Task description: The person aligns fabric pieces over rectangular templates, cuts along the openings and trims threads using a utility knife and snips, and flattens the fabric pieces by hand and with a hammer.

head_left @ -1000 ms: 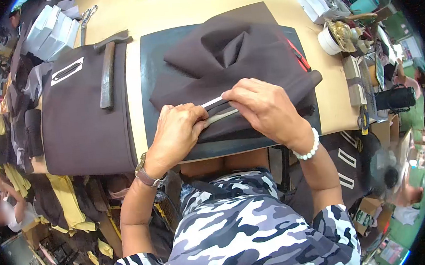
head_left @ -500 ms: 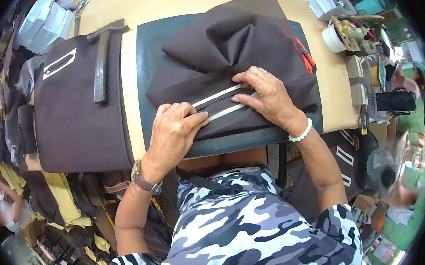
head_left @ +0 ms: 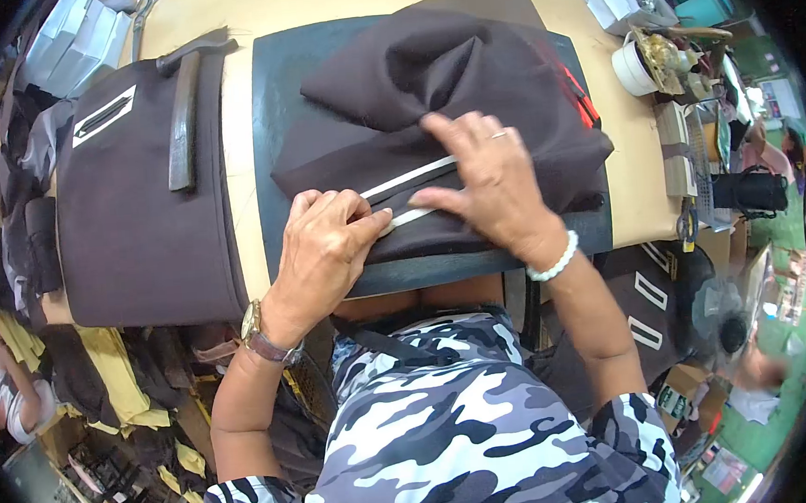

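Dark brown fabric (head_left: 364,95) lies bunched on a dark board (head_left: 271,102). Two pale strips (head_left: 407,177) run across its near part with a dark gap between them. My left hand (head_left: 323,248) is closed at the left ends of the strips, thumb and fingers pinching the fabric there. Over the right part of the strips rests my right hand (head_left: 496,184), its thumb and fingers spread apart. Red-handled scissors (head_left: 581,99) lie partly on the fabric at the right.
Left of the board is a folded brown fabric stack (head_left: 141,242) with a hammer (head_left: 184,127) on it. Metal scissors (head_left: 139,22) and white boxes (head_left: 71,50) stand behind. At the right are a white cup (head_left: 631,69) and a yellow-black cutter (head_left: 688,227).
My right hand has shifted left along the strips and its fingers have spread from a pinch. My left hand stays at the left ends, slightly lower on the fabric.
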Action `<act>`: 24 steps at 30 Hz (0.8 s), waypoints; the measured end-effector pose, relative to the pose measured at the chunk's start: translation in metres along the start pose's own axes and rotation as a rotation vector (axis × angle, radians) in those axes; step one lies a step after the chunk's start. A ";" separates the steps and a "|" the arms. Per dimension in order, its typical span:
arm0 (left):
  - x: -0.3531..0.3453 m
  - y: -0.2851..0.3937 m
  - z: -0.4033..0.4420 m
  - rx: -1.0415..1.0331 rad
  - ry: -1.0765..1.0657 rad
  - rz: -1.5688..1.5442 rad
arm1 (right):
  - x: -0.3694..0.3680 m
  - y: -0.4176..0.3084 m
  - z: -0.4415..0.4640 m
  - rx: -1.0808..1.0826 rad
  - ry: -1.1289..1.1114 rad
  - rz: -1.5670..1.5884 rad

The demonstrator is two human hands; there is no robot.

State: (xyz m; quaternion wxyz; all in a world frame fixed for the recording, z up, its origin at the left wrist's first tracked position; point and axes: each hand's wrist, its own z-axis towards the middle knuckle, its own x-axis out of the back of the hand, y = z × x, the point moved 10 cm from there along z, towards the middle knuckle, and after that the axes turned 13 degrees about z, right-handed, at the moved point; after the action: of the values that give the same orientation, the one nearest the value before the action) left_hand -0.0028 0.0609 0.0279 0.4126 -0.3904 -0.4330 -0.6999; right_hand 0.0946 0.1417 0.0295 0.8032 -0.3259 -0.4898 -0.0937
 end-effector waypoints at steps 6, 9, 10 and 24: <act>0.003 -0.004 -0.004 0.080 -0.028 0.015 | -0.006 -0.004 -0.003 -0.044 0.007 0.099; 0.001 -0.019 -0.009 0.179 -0.105 -0.061 | 0.000 0.018 -0.008 -0.150 -0.022 0.181; -0.001 -0.024 -0.012 0.217 -0.137 -0.100 | 0.001 0.016 -0.007 -0.145 -0.029 0.173; 0.009 -0.041 -0.029 0.326 -0.090 -0.174 | -0.023 -0.025 0.003 -0.009 -0.047 0.218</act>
State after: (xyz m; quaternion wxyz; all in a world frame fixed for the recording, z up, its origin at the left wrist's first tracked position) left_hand -0.0495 0.0431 0.0149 0.3885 -0.3101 -0.5909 -0.6354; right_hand 0.0689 0.1208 0.0220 0.7954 -0.3830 -0.4698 -0.0004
